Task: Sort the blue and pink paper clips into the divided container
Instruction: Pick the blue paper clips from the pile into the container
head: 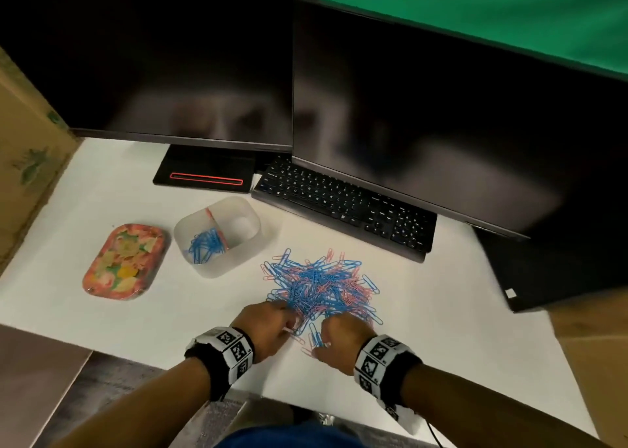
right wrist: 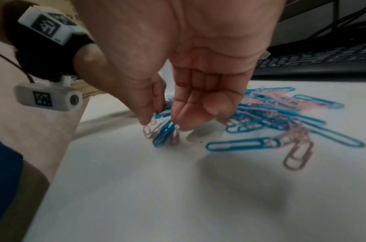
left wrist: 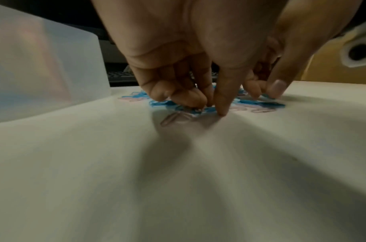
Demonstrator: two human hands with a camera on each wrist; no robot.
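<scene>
Both hands [head: 306, 332] curled, pinching thin looped wire paper clips [head: 321, 283] beside frosted plastic divided container [head: 217, 267].

The white table [head: 119, 189] carries two dark monitors [head: 190, 74], a black keyboard [head: 346, 203] and a floral tray [head: 126, 262]. A translucent divided container [head: 217, 237] stands beside a heap of blue and pink paper clips [head: 321, 284].
</scene>
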